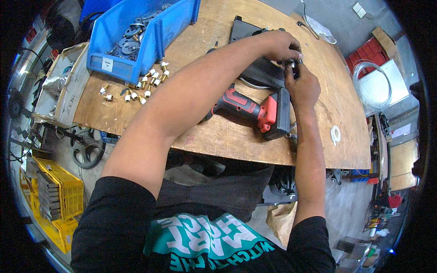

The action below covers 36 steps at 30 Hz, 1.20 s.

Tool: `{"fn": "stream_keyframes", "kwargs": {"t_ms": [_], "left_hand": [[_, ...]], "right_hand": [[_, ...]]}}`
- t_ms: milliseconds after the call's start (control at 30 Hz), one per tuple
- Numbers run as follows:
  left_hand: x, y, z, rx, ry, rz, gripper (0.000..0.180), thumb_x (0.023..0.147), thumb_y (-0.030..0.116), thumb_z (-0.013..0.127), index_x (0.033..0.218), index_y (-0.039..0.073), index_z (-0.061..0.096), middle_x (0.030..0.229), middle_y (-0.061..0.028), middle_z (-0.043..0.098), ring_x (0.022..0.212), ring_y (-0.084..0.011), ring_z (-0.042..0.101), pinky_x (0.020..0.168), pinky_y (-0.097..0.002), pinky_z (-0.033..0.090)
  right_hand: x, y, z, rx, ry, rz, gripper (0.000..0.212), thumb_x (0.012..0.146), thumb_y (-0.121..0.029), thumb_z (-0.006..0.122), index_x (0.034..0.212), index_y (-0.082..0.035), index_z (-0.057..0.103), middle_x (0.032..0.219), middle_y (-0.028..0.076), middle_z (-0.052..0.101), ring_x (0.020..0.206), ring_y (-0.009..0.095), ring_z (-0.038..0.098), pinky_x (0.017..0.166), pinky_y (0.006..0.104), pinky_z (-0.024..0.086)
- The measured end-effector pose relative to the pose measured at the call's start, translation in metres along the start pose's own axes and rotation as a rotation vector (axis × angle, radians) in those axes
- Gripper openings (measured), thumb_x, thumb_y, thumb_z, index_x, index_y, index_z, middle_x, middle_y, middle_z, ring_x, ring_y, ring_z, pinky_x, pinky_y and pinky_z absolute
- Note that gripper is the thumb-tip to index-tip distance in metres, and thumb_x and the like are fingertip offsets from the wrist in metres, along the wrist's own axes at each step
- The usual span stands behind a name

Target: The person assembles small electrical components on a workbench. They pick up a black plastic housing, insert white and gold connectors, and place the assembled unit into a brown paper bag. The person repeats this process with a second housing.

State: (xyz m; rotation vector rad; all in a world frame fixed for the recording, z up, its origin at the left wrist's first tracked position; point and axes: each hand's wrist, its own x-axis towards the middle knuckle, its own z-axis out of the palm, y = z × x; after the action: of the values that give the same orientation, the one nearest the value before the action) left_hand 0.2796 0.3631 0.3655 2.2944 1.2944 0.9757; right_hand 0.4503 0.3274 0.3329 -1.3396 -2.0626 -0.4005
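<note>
My left hand reaches across to the far right of the table, fingers curled down over a small shiny metal fitting. From the near side, my right hand pinches the same fitting between thumb and fingers. Its exact kind is hard to make out, since the fingers cover most of it. Beneath and left of my hands lies a black housing, partly hidden by my left forearm. A red and black cordless power tool rests on its side in front of the housing, its battery end toward my right forearm.
A blue bin of grey metal discs stands at the back left of the wooden table. Several brass fittings with white ends lie scattered before it. A white tape roll sits at right; a worn cardboard box is at far left.
</note>
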Motion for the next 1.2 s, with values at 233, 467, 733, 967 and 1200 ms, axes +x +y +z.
{"fn": "stream_keyframes", "kwargs": {"t_ms": [233, 467, 733, 967, 1200], "left_hand": [[0.003, -0.005, 0.002, 0.013, -0.009, 0.04, 0.039, 0.091, 0.041, 0.063, 0.114, 0.01, 0.07, 0.1, -0.0152, 0.072, 0.086, -0.0271, 0.07, 0.08, -0.0384, 0.054], [0.0, -0.001, -0.002, -0.022, -0.036, 0.014, 0.038, 0.094, 0.038, 0.062, 0.113, 0.006, 0.068, 0.101, -0.0148, 0.071, 0.09, -0.0254, 0.068, 0.081, -0.0368, 0.053], [-0.002, 0.001, -0.003, -0.095, -0.061, -0.033, 0.036, 0.095, 0.037, 0.062, 0.113, 0.006, 0.068, 0.102, -0.0142, 0.071, 0.091, -0.0241, 0.066, 0.084, -0.0357, 0.051], [-0.003, -0.001, -0.006, -0.078, -0.042, 0.057, 0.033, 0.093, 0.032, 0.065, 0.113, 0.005, 0.069, 0.102, -0.0121, 0.072, 0.092, -0.0208, 0.066, 0.085, -0.0343, 0.05], [-0.001, -0.004, -0.006, -0.193, -0.096, 0.077, 0.029, 0.092, 0.026, 0.066, 0.113, 0.006, 0.07, 0.104, -0.0104, 0.072, 0.095, -0.0186, 0.066, 0.088, -0.0332, 0.05]], "right_hand": [[0.0, 0.003, 0.01, -0.025, 0.027, -0.022, 0.034, 0.09, -0.04, 0.059, 0.082, -0.007, 0.067, 0.071, 0.02, 0.066, 0.068, 0.041, 0.066, 0.061, 0.0512, 0.052], [-0.002, 0.002, 0.009, 0.143, -0.019, 0.037, 0.034, 0.09, -0.04, 0.06, 0.085, -0.008, 0.068, 0.072, 0.021, 0.066, 0.07, 0.041, 0.066, 0.064, 0.0513, 0.052], [-0.005, 0.006, -0.005, 0.215, -0.031, 0.074, 0.036, 0.085, -0.044, 0.066, 0.092, -0.009, 0.071, 0.072, 0.019, 0.067, 0.071, 0.039, 0.067, 0.063, 0.0484, 0.052], [-0.005, 0.007, 0.0, 0.259, -0.04, 0.076, 0.037, 0.085, -0.044, 0.066, 0.092, -0.009, 0.071, 0.073, 0.019, 0.067, 0.072, 0.038, 0.068, 0.063, 0.0479, 0.052], [-0.006, 0.008, 0.003, 0.296, -0.068, 0.085, 0.035, 0.086, -0.042, 0.066, 0.092, -0.008, 0.071, 0.075, 0.019, 0.069, 0.074, 0.038, 0.068, 0.066, 0.0485, 0.052]]}}
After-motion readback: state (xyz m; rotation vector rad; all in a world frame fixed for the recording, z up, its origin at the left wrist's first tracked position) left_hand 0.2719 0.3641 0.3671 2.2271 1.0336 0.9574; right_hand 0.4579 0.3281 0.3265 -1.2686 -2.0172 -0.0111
